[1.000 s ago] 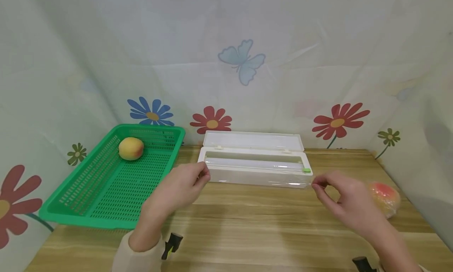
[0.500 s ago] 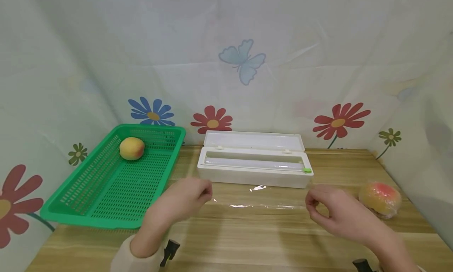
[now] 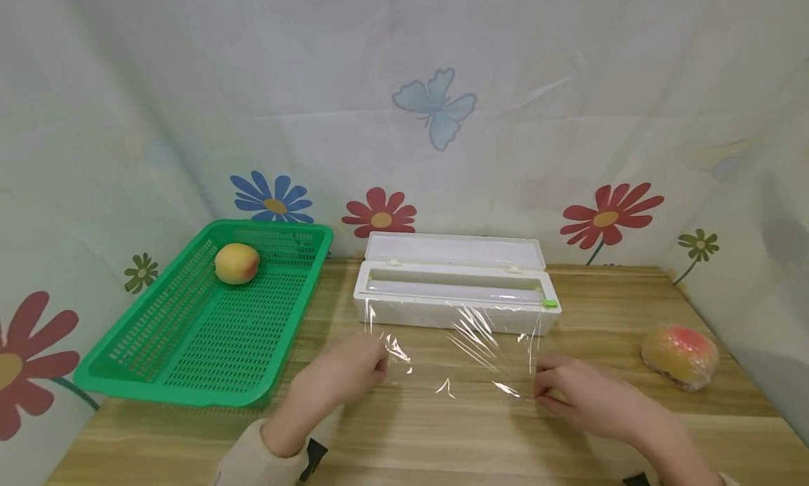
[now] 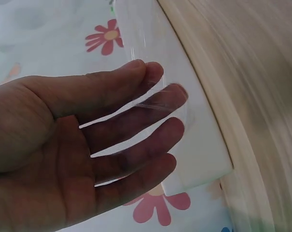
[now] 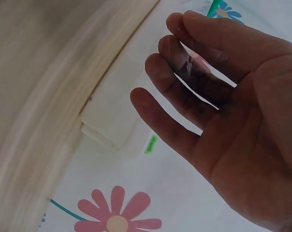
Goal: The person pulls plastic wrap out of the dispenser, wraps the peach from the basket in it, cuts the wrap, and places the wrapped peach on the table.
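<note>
A sheet of clear plastic wrap (image 3: 464, 359) stretches from the front of the white wrap dispenser (image 3: 455, 316) toward me, with bright creases across it. My left hand (image 3: 344, 368) pinches its near left corner between thumb and forefinger; in the left wrist view the other fingers of that hand (image 4: 102, 130) are spread apart. At the near right corner my right hand (image 3: 590, 398) pinches the film the same way, its remaining fingers fanned out in the right wrist view. The dispenser's lid (image 3: 455, 250) stands raised, and the film roll (image 3: 451, 291) lies inside.
On the left stands a green plastic basket (image 3: 221, 345) holding one yellow-red peach (image 3: 237, 263). A larger peach wrapped in film (image 3: 680, 356) sits on the wooden table (image 3: 442, 444) at the right. A flower-printed curtain (image 3: 303, 86) hangs behind the table.
Both hands have moved toward me and down from the dispenser, drawing the plastic wrap out into a longer sheet. The basket, both peaches and the dispenser stay in place.
</note>
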Action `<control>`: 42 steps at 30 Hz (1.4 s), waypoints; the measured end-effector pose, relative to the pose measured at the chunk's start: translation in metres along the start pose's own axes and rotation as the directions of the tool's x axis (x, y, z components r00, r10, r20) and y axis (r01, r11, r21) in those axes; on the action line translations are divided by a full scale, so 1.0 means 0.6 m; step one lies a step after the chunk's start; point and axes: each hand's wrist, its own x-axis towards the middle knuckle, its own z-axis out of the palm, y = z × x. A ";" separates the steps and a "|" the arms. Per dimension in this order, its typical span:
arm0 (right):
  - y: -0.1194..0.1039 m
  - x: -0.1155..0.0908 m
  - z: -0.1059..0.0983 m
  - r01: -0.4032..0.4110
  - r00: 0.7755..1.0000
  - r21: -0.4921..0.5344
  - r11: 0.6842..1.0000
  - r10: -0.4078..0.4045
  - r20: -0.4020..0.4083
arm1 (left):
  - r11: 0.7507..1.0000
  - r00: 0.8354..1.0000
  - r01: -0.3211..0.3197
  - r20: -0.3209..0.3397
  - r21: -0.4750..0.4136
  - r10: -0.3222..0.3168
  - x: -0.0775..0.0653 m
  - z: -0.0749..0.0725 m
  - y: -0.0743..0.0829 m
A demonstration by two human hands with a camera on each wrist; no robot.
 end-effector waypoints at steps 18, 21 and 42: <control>0.014 0.004 0.019 -0.079 0.994 0.031 0.996 0.076 0.084 | 0.998 0.985 0.040 0.166 0.037 -0.046 0.012 0.022 -0.015; 0.010 0.000 0.014 -0.100 0.988 0.051 0.994 0.093 0.122 | 0.997 0.979 0.069 0.188 0.036 -0.074 0.010 0.021 -0.012; -0.012 -0.015 -0.004 -0.149 0.970 0.064 0.987 0.134 0.201 | 0.996 0.965 0.082 0.244 0.042 -0.090 0.004 0.016 -0.003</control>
